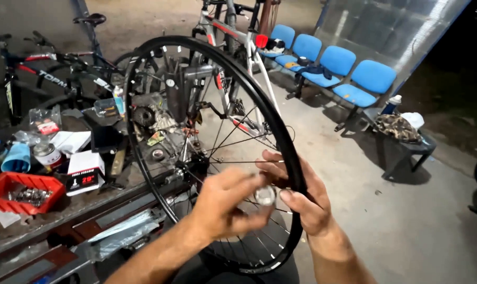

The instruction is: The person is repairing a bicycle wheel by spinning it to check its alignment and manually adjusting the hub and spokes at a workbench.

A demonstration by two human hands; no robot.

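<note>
Your left hand (pixel 225 202) and right hand (pixel 301 197) meet in front of the bicycle wheel (pixel 280 126), which stands upright off the near edge of the workbench (pixel 65 215). Between them sits a small shiny metal part (pixel 265 195), just inside the black rim among the lower spokes. Your left fingers are curled and pressed onto it from the left; your right thumb and fingertips pinch it from the right, with the rest of that hand behind the rim.

At the bench's left end a red tray (pixel 23 185) holds a heap of small metal hardware. Beside it, toward the wheel, stands a white box (pixel 85 172) with a black label panel and red marks. Behind the tray are a small round tin (pixel 45 152) and clear plastic bags (pixel 45 122).
</note>
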